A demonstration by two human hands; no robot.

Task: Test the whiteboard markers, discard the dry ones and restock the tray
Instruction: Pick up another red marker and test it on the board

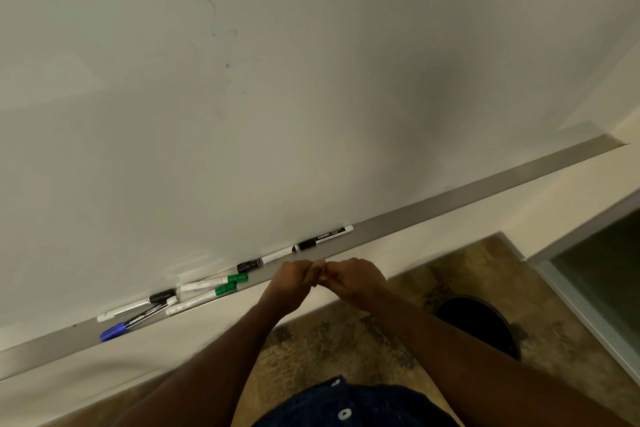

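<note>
Both hands are meeting mid-frame, just in front of the tray (450, 199). Left hand (294, 279) and right hand (353, 282) are curling inward with knuckles touching, each grip bunching tight toward the other. A pale sliver is showing between the fingers, but the hands are covering it: cannot tell what, if anything, either grip is pinching

Tray is running along the bottom edge of the whiteboard (311, 80), slanting up to the right. Six capped markers are lying in it, all level with or left of the hands:
- labelled black-capped marker (325, 237), farthest right, just beyond the hands
- second black-capped marker (266, 259), end to end with it on the left
- upper green-capped marker (214, 282) and lower green-capped marker (197, 300), lying side by side, caps pointing right
- third black-capped marker (138, 305), lying against the board
- blue-capped marker (114, 331), farthest left, just beside the third black one

Faint blue scribbles (225, 33) are showing on the board, upper left of centre

Around: a round black bin (485, 326) is sitting on the mottled brown floor (346, 340) right of the hands, with the right forearm cutting across its near edge. A glass panel (595, 270) in a grey frame is standing at far right. A dark blue buttoned shirt (346, 402) is filling the bottom edge
</note>
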